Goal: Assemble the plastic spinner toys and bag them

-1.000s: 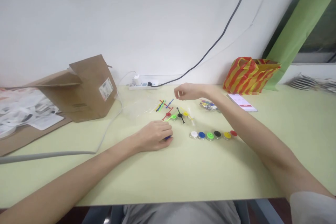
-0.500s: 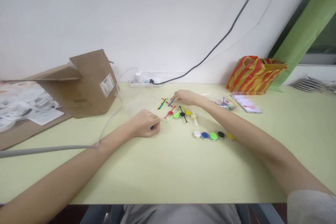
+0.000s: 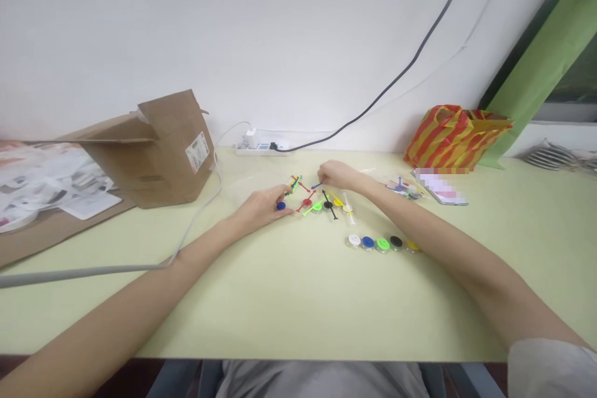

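My left hand [image 3: 267,209] holds a small blue disc [image 3: 280,206]; its thumb and index finger are spread, and the other fingers are partly hidden. At the back, my right hand [image 3: 336,175] pinches a blue plastic arrow [image 3: 317,186]. Between and below the hands stands a row of small discs with arrows: a red arrow spinner [image 3: 306,203], a green one [image 3: 318,206], a black one [image 3: 328,204], a yellow one [image 3: 338,202] and a white one [image 3: 347,207]. Several loose arrows [image 3: 295,185] lie beyond my left fingertips.
A nearer row has a white disc [image 3: 354,240], blue, green, black and yellow ones on clear bases. A cardboard box [image 3: 172,155] stands left, with a grey cable [image 3: 93,272] in front. A power strip [image 3: 261,149], striped bag [image 3: 457,137] and phone [image 3: 441,186] lie behind.
My left hand has moved away from me and slightly right with the blue disc, its thumb and index finger spreading. My right hand has shifted a little right with the blue arrow.
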Demonstrator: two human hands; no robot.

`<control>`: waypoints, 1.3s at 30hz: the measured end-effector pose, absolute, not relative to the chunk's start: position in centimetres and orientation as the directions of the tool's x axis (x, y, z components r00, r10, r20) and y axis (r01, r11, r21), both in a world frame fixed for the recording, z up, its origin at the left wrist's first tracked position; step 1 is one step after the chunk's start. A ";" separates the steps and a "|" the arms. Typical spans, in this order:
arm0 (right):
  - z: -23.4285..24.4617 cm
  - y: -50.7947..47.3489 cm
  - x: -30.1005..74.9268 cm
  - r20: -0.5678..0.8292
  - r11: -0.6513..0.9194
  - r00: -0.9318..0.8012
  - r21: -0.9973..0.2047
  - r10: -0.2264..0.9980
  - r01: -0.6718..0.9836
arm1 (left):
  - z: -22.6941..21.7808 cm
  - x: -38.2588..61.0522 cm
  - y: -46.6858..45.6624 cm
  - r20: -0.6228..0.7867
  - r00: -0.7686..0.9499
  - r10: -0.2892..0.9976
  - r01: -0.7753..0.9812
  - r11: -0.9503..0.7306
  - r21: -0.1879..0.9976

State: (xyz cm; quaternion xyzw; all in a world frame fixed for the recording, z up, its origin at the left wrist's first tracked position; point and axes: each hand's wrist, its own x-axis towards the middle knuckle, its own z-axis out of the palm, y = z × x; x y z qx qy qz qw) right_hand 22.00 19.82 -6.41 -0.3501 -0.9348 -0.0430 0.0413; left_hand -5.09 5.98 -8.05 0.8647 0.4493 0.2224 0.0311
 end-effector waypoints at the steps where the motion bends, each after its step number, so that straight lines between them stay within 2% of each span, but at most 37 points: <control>1: -6.4 19.8 22.0 0.103 0.746 -0.747 0.051 0.657 0.664 | -8.2 -5.1 6.1 0.354 0.485 0.800 0.750 -0.589 0.301; 4: -6.1 19.4 22.0 0.088 0.734 -0.735 0.046 0.672 0.677 | -8.4 -5.1 6.3 0.357 0.463 0.811 0.698 -0.582 0.418; 8: -4.6 18.5 22.4 0.104 0.715 -0.714 0.032 0.692 0.698 | -8.4 -5.1 6.1 0.354 0.483 0.801 0.628 -0.598 0.498; 12: -2.7 17.1 22.3 0.166 0.721 -0.703 -0.101 0.691 0.685 | -7.9 -5.0 5.4 0.415 0.537 0.735 0.535 -0.676 0.506; 14: -2.1 16.1 21.7 0.185 0.741 -0.718 -0.160 0.671 0.652 | -7.6 -4.9 5.1 0.482 0.533 0.695 0.536 -0.718 0.443; 19: -1.5 12.7 18.5 0.268 0.830 -0.785 -0.190 0.558 0.525 | -7.1 -4.9 5.2 0.678 0.435 0.592 0.677 -0.712 0.187; 24: -0.6 8.7 15.8 0.272 0.793 -0.752 -0.327 0.601 0.515 | -7.0 -4.9 5.6 0.664 0.512 0.545 0.713 -0.700 0.024; 26: -0.5 8.1 15.5 0.282 0.772 -0.733 -0.390 0.619 0.502 | -7.0 -4.9 5.6 0.662 0.525 0.534 0.715 -0.699 -0.003; 29: -0.9 8.6 15.7 0.286 0.734 -0.705 -0.481 0.648 0.479 | -7.1 -4.8 5.4 0.636 0.484 0.601 0.729 -0.679 0.088; 33: -2.2 10.5 16.3 0.103 0.656 -0.736 -0.548 0.669 0.519 | -7.1 -4.8 5.2 0.522 0.431 0.736 0.736 -0.621 0.269; 35: -2.9 11.2 16.4 0.049 0.635 -0.745 -0.563 0.665 0.529 | -7.0 -4.7 5.0 0.487 0.440 0.754 0.726 -0.618 0.301; 39: -4.0 11.5 16.2 0.067 0.648 -0.763 -0.579 0.643 0.495 | -6.8 -4.6 4.8 0.439 0.514 0.737 0.685 -0.661 0.307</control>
